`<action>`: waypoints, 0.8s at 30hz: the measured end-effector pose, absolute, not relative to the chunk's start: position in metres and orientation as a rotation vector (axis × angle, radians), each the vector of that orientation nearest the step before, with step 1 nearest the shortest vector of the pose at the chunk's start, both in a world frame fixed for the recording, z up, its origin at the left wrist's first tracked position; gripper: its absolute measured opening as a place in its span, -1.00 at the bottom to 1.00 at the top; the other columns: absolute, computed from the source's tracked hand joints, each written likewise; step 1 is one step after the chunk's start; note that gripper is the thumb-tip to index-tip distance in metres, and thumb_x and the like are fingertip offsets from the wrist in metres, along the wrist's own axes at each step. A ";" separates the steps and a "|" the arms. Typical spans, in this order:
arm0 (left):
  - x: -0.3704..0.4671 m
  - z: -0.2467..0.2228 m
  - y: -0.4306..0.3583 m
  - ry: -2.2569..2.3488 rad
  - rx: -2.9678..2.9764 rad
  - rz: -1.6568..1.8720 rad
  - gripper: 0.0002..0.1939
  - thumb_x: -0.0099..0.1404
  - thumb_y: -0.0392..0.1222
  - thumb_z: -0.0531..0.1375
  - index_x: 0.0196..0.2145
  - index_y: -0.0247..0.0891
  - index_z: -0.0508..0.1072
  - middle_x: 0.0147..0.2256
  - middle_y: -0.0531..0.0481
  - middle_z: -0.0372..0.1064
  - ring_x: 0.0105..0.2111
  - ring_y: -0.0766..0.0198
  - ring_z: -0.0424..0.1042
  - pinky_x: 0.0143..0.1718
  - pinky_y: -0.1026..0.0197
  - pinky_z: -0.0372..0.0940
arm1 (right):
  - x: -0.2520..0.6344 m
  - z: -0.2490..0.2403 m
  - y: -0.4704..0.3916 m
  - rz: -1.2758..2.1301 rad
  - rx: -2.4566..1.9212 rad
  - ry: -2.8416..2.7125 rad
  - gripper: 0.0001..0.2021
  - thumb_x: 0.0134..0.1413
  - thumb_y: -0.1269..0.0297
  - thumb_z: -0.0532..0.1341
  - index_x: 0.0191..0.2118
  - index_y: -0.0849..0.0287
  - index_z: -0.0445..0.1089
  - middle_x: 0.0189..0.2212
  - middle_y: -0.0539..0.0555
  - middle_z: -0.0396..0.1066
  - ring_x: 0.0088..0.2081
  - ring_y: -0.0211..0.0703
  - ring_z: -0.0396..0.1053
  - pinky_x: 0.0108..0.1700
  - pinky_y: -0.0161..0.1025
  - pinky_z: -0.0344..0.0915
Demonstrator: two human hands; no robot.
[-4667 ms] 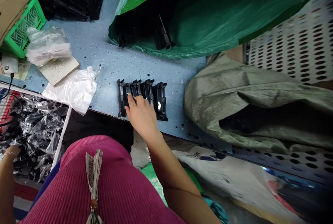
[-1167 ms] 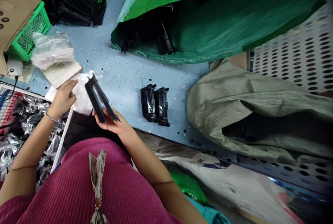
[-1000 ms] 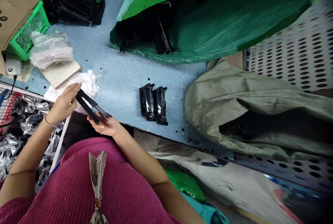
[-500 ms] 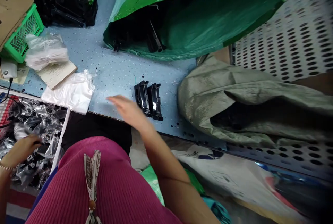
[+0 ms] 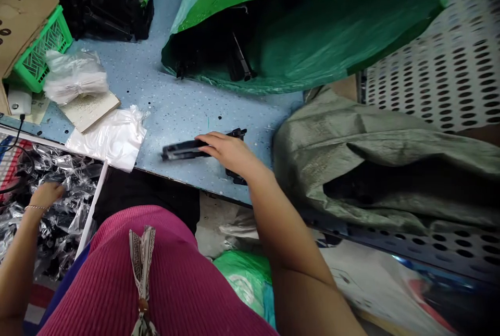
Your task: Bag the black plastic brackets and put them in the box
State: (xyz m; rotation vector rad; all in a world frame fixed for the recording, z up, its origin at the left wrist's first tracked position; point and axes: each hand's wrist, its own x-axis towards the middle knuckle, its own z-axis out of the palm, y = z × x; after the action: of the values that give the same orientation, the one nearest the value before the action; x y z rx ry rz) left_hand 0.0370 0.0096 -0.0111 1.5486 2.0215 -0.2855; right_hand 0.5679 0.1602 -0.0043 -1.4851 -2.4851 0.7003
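My right hand (image 5: 230, 153) is closed around one end of a long black plastic part (image 5: 183, 149), which points left just over the blue tabletop and is slightly blurred. Partly behind that hand, a second black plastic part (image 5: 236, 177) lies on the table. Down at the left, my left hand (image 5: 47, 194) is at the bin of clear-bagged black parts (image 5: 72, 211). Its fingers are curled, and whatever they may hold is hidden. A stack of clear plastic bags (image 5: 113, 138) lies at the table edge between my hands.
A green sack (image 5: 312, 65) gapes at the back with black parts inside. To the right slumps a grey-green sack (image 5: 304, 153). A green basket (image 5: 42, 49), cardboard (image 5: 23, 18), bundled bags (image 5: 76, 78) and a pile of black parts (image 5: 105, 2) occupy the left.
My right hand has moved right and taken hold of one of the two black parts, turning it sideways. My left hand has shifted slightly up at the bin, its fingers now more curled.
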 end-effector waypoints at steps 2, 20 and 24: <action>0.091 -0.003 0.038 2.003 1.722 -0.015 -0.55 0.46 0.06 0.08 -0.42 -0.24 0.56 -0.45 -0.06 0.50 -0.38 0.12 0.50 -0.24 0.13 0.36 | 0.545 -0.010 0.151 0.989 -1.495 -2.171 -0.66 0.32 0.09 0.15 0.03 0.13 0.55 -0.14 0.14 0.60 -0.14 0.04 0.54 -0.10 -0.09 0.43; 0.180 0.002 0.131 1.606 1.599 0.786 -0.89 0.25 -0.24 0.21 -0.29 -0.28 0.53 -0.31 -0.07 0.54 -0.32 0.19 0.49 -0.26 0.14 0.41 | 0.387 -0.020 0.136 2.039 -0.753 -0.595 -0.62 -0.04 -0.07 0.49 -0.30 0.12 0.49 -0.32 0.06 0.61 -0.13 -0.01 0.60 -0.06 -0.09 0.53; 0.176 0.018 0.121 1.661 2.214 0.529 -0.67 0.28 -0.45 0.03 -0.20 -0.33 0.59 -0.04 -0.31 0.53 -0.03 -0.04 0.50 0.09 -0.17 0.39 | 0.371 -0.032 0.138 1.993 -0.854 -0.596 -0.62 -0.04 -0.05 0.49 -0.32 0.15 0.49 -0.33 0.08 0.59 -0.19 -0.08 0.57 -0.15 -0.19 0.51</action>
State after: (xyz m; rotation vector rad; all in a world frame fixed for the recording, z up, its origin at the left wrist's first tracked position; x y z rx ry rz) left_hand 0.1762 0.1214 0.0176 2.2142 1.6610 0.5286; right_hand 0.3708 0.1379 -0.0322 -0.8536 -0.5960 1.9932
